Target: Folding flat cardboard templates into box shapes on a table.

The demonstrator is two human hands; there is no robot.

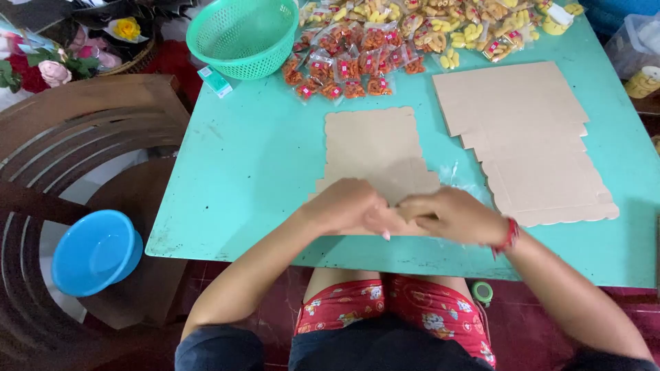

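While I look down from the head camera, the turquoise table (254,172) fills most of my view. On it, to my right, lies a stack of flat cardboard sheets (522,137) with scalloped edges. Before me lies the single flat cardboard blank (375,148), plain tan, unfolded, its near edge under my hands. My left hand (344,204) and right hand (454,214) meet there, fingers curled on that edge; whether they truly grip it I cannot tell. A crumpled clear plastic bag (457,180) sits beside them.
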